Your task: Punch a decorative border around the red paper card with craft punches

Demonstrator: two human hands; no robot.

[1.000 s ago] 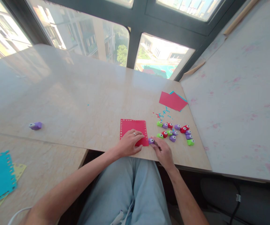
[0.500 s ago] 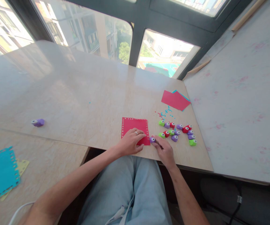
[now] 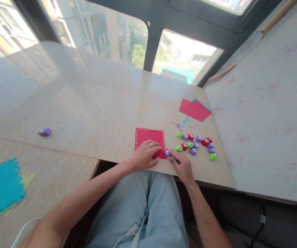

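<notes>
A red sheet of paper (image 3: 148, 136) lies near the table's front edge, with small holes along its top, left and right borders. My left hand (image 3: 148, 154) rests on its lower part, fingers stretched out, hiding some of it. At the sheet's right edge, low down, sits a small purple craft punch (image 3: 167, 153). The fingers of my right hand (image 3: 180, 165) close around this punch from the right. Just beyond that hand several green, red and purple craft punches (image 3: 189, 145) stand in loose rows.
Red and blue sheets (image 3: 194, 109) lie at the back right, beside scattered paper bits (image 3: 185, 121). A lone purple punch (image 3: 44, 132) stands far left. Blue hole-edged paper (image 3: 1, 189) covers a yellow piece (image 3: 27, 181) at lower left. A papered wall (image 3: 269, 113) bounds the right side.
My right hand has brought the purple punch slightly left, so it now overlaps the red sheet's right edge. My left hand stays on the sheet. The whole view has shifted a little.
</notes>
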